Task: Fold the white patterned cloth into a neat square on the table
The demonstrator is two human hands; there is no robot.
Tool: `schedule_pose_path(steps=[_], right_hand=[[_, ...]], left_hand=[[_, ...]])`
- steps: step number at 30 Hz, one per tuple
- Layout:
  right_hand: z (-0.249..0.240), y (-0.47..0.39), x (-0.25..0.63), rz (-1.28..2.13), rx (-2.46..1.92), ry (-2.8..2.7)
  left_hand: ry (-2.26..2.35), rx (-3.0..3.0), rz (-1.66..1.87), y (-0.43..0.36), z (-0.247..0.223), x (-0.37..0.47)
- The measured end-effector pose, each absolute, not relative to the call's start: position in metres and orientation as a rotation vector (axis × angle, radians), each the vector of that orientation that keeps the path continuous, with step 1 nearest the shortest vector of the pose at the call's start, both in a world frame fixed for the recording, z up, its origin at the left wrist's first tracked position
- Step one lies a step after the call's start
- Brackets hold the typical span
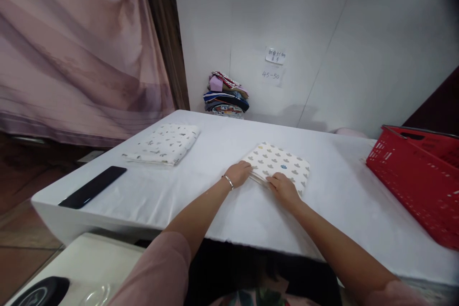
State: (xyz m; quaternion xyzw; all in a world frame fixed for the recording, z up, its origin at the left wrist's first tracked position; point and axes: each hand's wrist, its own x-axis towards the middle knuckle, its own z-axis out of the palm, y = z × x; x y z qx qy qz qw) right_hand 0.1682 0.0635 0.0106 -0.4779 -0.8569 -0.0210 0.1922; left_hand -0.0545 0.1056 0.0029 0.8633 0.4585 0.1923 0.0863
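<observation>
The folded white cloth with small grey cloud-like shapes (278, 160) lies on the white-covered table (340, 186). It is flat and has straight sides, with one blue spot and one yellow spot (the yellow one is near a corner). The left hand (239, 173) and the right hand (283, 189) both pinch its near edge, where the layers show. Left of this cloth is another folded white cloth with scattered dark marks (165, 143). Right of it is a red plastic basket with holes (416, 177). Behind it, by the wall, is a pile of colourful folded cloths (226, 95).
</observation>
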Motion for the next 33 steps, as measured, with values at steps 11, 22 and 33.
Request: schedule_pose_path(steps=[11,22,33], right_hand=[[0.009,0.068,0.169,-0.254,-1.372,-2.309],[0.008,0.068,0.164,-0.328,-1.343,-2.528],[-0.003,0.072,0.165,-0.226,-1.222,-2.564]], left_hand=[[1.404,2.770,0.624,0.120,0.009,-0.045],[1.442,2.780,0.528,0.116,-0.007,-0.049],[1.479,2.860,0.469,0.112,-0.002,-0.046]])
